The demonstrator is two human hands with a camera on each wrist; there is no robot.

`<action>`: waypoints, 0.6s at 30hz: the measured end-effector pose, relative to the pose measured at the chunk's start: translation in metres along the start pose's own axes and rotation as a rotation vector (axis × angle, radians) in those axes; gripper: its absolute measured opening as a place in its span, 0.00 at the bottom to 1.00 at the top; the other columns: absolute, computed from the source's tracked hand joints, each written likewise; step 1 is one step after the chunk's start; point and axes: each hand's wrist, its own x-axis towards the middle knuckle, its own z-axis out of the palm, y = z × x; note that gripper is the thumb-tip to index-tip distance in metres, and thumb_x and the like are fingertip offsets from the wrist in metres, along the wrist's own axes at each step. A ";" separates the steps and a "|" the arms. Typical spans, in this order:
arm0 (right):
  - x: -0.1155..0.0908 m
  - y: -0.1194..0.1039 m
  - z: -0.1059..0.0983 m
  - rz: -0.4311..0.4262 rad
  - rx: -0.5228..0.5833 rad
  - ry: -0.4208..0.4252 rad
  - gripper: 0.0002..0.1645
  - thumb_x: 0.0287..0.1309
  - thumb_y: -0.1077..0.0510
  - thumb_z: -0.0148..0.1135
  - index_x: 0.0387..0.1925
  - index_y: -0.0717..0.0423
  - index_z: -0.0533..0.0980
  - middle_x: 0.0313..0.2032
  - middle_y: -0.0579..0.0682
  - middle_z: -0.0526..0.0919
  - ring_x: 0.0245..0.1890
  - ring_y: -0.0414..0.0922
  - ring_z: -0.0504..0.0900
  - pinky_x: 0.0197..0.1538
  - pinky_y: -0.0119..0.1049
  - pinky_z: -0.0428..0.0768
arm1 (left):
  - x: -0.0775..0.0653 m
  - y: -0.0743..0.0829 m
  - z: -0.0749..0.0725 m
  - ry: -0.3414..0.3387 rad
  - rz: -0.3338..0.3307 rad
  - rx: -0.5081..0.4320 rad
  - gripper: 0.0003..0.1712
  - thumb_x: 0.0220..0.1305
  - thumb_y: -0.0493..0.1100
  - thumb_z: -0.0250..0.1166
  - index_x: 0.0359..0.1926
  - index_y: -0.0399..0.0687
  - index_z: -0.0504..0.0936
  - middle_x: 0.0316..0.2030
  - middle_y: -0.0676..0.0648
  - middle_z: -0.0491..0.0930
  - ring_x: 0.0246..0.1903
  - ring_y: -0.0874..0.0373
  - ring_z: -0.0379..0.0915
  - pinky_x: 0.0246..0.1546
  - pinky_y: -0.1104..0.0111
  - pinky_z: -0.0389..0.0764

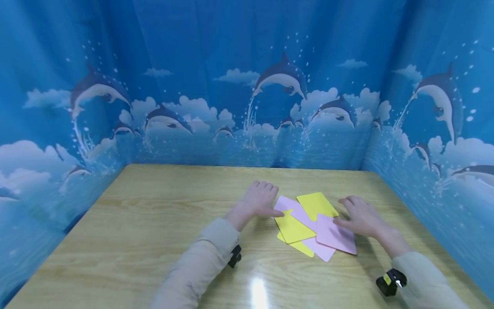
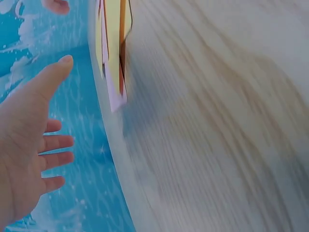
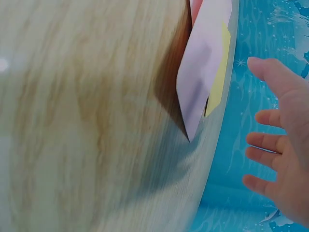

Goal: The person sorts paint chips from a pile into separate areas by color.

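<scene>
Several yellow and pink square paper cards lie in an overlapping pile on the wooden table, among them a yellow card [image 1: 295,227] on the left, another yellow card [image 1: 316,204] at the back and a pink card [image 1: 335,234] on the right. At the pile's left edge is my left hand [image 1: 256,202], its thumb stretched over the yellow card; whether it touches cannot be told. On the opposite side my right hand [image 1: 360,216] hovers beside the pink card, thumb toward it. Both wrist views show the fingers spread and holding nothing.
A wooden table [image 1: 154,223] spreads beneath the hands. Blue curtains [image 1: 200,86] printed with dolphins and clouds enclose its back, left and right sides. A dark wrist camera [image 1: 390,282] is strapped at the right cuff, and another camera [image 1: 234,256] at the left.
</scene>
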 end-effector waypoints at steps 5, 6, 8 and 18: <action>-0.006 0.003 0.000 -0.016 -0.003 -0.002 0.44 0.51 0.36 0.63 0.57 0.68 0.69 0.51 0.68 0.72 0.51 0.65 0.70 0.47 0.65 0.69 | 0.011 0.019 -0.001 -0.048 0.032 0.012 0.47 0.53 0.77 0.51 0.63 0.49 0.67 0.59 0.49 0.70 0.60 0.54 0.63 0.61 0.59 0.62; -0.007 0.002 0.000 -0.022 0.000 0.000 0.44 0.51 0.36 0.63 0.56 0.68 0.70 0.51 0.68 0.72 0.51 0.65 0.70 0.47 0.64 0.69 | 0.013 0.023 -0.001 -0.054 0.042 0.012 0.47 0.53 0.77 0.51 0.64 0.49 0.66 0.60 0.49 0.69 0.61 0.54 0.62 0.62 0.59 0.62; -0.009 0.002 -0.001 -0.050 -0.002 0.009 0.44 0.50 0.36 0.64 0.55 0.68 0.71 0.50 0.68 0.73 0.50 0.64 0.72 0.46 0.63 0.70 | 0.017 0.030 -0.002 -0.053 0.063 0.010 0.48 0.53 0.77 0.52 0.64 0.50 0.67 0.60 0.50 0.69 0.61 0.54 0.62 0.62 0.60 0.62; -0.015 0.000 0.003 -0.078 0.052 -0.049 0.48 0.44 0.33 0.66 0.55 0.67 0.71 0.51 0.65 0.73 0.51 0.62 0.72 0.46 0.61 0.72 | 0.034 0.063 0.000 -0.061 0.132 0.006 0.48 0.50 0.79 0.51 0.63 0.54 0.67 0.60 0.54 0.69 0.60 0.58 0.62 0.62 0.62 0.60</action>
